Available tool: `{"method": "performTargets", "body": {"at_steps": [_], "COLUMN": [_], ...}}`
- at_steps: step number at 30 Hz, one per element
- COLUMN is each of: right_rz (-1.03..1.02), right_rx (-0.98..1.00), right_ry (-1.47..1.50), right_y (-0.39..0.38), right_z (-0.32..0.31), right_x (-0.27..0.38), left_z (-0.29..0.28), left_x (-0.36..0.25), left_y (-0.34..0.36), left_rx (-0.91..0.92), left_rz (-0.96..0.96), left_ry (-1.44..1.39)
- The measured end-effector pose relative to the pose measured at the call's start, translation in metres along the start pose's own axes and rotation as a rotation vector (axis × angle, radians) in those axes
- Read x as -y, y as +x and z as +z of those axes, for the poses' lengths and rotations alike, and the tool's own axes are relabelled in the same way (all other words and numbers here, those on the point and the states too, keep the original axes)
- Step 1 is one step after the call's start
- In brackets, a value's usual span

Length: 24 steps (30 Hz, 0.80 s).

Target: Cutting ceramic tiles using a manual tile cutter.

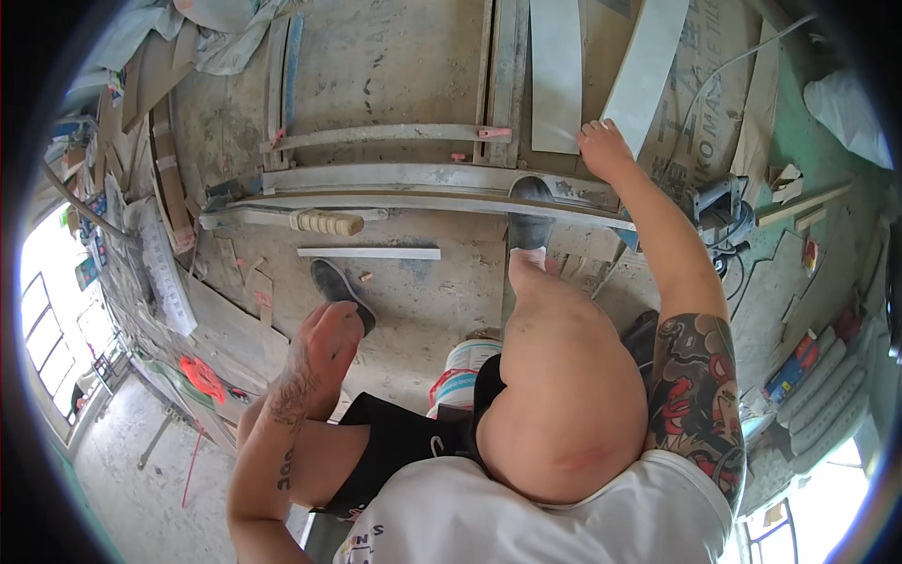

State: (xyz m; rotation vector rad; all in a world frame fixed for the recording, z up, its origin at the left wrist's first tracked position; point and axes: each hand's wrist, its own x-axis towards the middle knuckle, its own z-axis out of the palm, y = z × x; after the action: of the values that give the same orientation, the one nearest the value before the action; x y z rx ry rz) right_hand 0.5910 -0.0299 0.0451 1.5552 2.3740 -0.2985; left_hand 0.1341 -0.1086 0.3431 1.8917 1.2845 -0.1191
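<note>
My right hand (606, 148) is stretched forward with its fingers closed on the near end of a long, pale tile strip (650, 61), which slants away to the far right. Beside it lies a second, wider pale tile strip (557, 80), close to my fingertips. My left hand (329, 331) hangs low over my left knee, near my dark shoe (340, 289); its fingers are mostly hidden. Between my hands stretches a long metal rail (413, 199), with a cream ribbed handle (326, 222) lying by it. A thin white strip (369, 254) rests on the floor nearer me.
A dusty metal frame (385, 136) spans the floor ahead. A power tool (725, 214) with a cord stands at the right. Below me is a white bucket (462, 369). Cardboard pieces (169, 179) lean at the left, and an orange-red bag (202, 378) lies farther down.
</note>
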Motion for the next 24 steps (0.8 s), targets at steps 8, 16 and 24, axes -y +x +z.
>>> {"method": "performTargets", "body": {"at_steps": [8, 16, 24], "right_rz": [-0.119, 0.505, 0.747], "right_rx": [-0.011, -0.015, 0.164], "right_ry": [-0.006, 0.482, 0.626], "right_y": [-0.024, 0.025, 0.046], "right_z": [0.005, -0.001, 0.015], "right_x": [-0.020, 0.028, 0.029], "left_z": [0.012, 0.023, 0.031], "left_x": [0.018, 0.037, 0.037], "left_y": [0.001, -0.001, -0.005], "left_rx": [0.191, 0.223, 0.222], "left_rz": [-0.019, -0.065, -0.108], "left_ry": [-0.026, -0.049, -0.055]}}
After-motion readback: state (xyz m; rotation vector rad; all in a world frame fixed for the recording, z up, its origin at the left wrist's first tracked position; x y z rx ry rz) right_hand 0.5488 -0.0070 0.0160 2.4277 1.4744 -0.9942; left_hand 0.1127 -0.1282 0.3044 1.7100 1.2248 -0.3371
